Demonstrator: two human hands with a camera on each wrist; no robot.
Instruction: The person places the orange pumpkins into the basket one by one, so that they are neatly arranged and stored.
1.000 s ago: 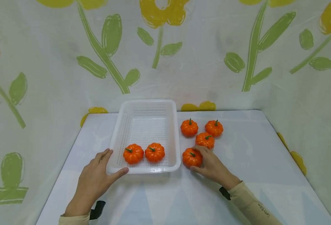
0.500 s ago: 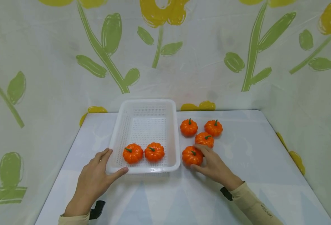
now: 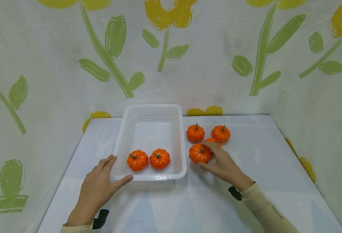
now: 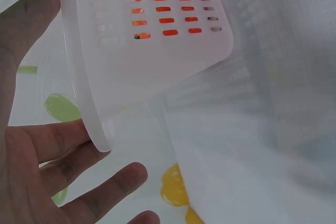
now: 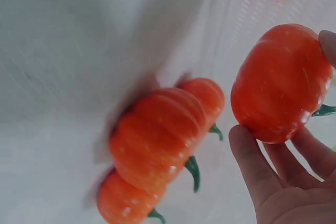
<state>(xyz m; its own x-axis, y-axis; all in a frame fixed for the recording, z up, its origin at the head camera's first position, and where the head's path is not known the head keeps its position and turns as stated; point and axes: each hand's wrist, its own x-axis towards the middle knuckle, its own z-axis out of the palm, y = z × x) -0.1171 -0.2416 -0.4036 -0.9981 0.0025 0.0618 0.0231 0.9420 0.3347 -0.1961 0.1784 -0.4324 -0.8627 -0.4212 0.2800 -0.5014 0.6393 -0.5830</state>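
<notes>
My right hand [image 3: 226,165] pinches an orange pumpkin [image 3: 199,154] between thumb and fingers, just right of the white basket [image 3: 184,145]. In the right wrist view the held pumpkin [image 5: 283,82] is off the table, fingertips and thumb on opposite sides. Behind it, another pumpkin [image 3: 214,140] is partly hidden. My left hand [image 3: 96,187] rests on the basket's near left corner, thumb on the front rim, fingers spread along the left side. Two pumpkins [image 3: 137,160] [image 3: 160,159] sit side by side at the basket's near end.
Two more pumpkins [image 3: 195,133] [image 3: 221,134] stand on the table [image 3: 246,155] to the right of the basket, near the back edge. A flower-patterned cloth [image 3: 206,64] hangs behind and at both sides.
My right hand has lifted the pumpkin from beside the basket and moved it slightly up and away, covering more of the one behind. My left hand keeps its place on the basket.
</notes>
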